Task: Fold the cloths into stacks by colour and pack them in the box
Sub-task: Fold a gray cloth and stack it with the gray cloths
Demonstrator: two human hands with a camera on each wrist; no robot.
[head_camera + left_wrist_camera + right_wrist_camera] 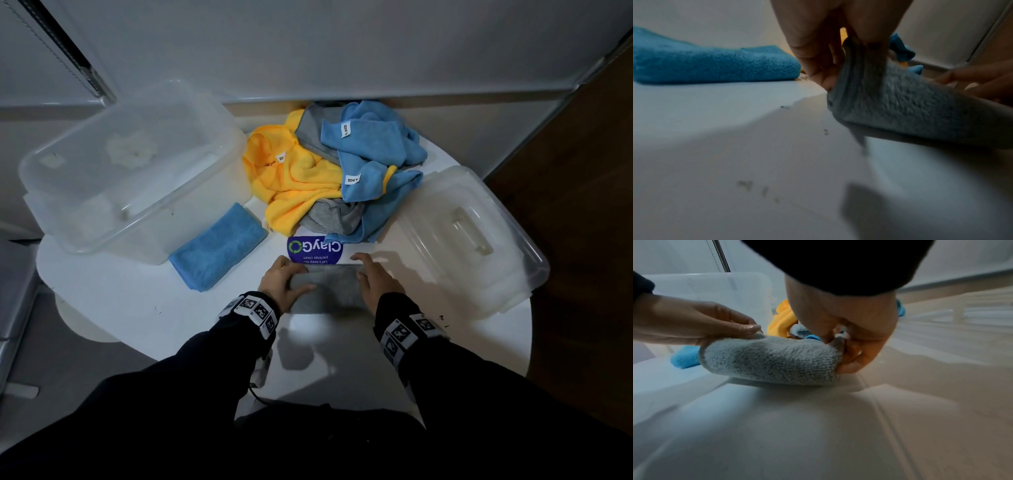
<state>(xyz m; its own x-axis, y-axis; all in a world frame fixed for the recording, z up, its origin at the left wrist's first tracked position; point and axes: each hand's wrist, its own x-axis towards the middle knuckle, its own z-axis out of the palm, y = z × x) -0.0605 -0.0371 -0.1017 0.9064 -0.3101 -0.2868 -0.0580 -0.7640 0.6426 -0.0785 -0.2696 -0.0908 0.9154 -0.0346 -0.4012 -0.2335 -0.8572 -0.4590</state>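
Note:
A folded grey cloth (325,289) lies on the white round table (137,308) just in front of me. My left hand (287,281) pinches its left end between thumb and fingers (818,53). My right hand (368,277) pinches its right end, with the fingers (857,360) curled round the edge. In the left wrist view the grey cloth (900,105) has its left end raised slightly off the table. A folded blue cloth (219,246) lies to the left. The clear plastic box (191,113) stands at the back left.
An unfolded pile of yellow cloth (291,185), blue cloth (370,144) and grey cloth (329,216) sits at the table's back. The clear box lid (472,233) lies at the right. A purple sticker (315,250) is just beyond the grey cloth.

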